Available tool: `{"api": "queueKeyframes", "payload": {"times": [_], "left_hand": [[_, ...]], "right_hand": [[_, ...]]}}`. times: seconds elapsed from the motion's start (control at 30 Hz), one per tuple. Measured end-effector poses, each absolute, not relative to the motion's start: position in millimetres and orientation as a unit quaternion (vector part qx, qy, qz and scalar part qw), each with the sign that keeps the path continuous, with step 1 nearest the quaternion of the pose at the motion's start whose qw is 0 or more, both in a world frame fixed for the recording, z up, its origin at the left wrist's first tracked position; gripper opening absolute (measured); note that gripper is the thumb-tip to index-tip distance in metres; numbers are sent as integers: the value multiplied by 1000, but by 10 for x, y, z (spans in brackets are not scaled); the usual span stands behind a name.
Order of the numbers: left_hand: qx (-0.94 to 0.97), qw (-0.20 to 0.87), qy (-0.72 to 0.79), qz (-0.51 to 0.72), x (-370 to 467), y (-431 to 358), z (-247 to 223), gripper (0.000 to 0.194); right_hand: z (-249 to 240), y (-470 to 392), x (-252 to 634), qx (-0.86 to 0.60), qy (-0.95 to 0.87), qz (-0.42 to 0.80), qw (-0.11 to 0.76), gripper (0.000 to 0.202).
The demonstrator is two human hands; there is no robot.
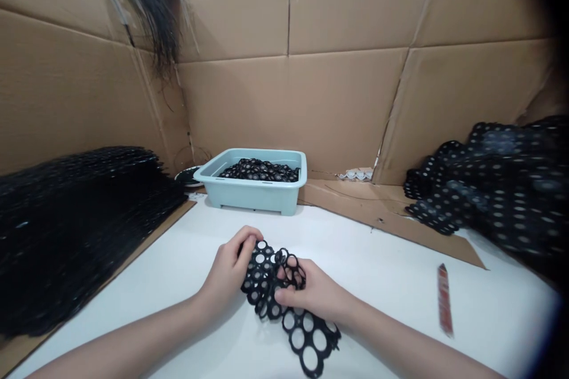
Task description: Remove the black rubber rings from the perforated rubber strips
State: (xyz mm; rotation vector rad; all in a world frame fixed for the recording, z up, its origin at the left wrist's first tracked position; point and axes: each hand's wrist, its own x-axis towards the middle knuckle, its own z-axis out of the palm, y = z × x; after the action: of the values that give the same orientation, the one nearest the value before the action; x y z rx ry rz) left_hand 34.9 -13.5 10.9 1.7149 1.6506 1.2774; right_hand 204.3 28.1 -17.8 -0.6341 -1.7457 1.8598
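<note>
Left hand (233,263) pinches the upper-left end of a black ring-pattern mesh strip (262,275), right hand (311,293) grips its bunched middle between thumb and fingers, loose end trailing toward the near edge of view. Strip is at front center over the white tabletop (186,343), in front of a light-blue plastic tub (253,195) with similar black mesh (262,170) inside. Larger dotted black mesh heap (502,189) at right, slim red-wrapped item (444,302) nearer.
</note>
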Motion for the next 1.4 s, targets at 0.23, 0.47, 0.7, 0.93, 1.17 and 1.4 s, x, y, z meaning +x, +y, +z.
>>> {"api": "queueKeyframes", "payload": {"times": [0.23,0.47,0.7,0.93,1.17,1.4], "left_hand": [[746,166,596,245,443,-333,45,23],[722,268,570,288,526,-340,-54,29],[656,325,579,358,539,-306,-56,35],[631,353,570,389,517,-296,-73,37],[669,325,568,353,512,-302,-30,25],[610,423,541,395,557,-273,-84,31]], "right_hand": [[-251,291,2004,-240,-625,683,293,32],[-274,209,1971,-295,-594,701,261,41],[-241,169,1963,-283,-559,727,281,40],[-244,164,1957,-293,-546,732,284,34],[-285,153,1952,-300,-560,716,289,35],[-246,181,1955,-299,-598,697,261,21]]}}
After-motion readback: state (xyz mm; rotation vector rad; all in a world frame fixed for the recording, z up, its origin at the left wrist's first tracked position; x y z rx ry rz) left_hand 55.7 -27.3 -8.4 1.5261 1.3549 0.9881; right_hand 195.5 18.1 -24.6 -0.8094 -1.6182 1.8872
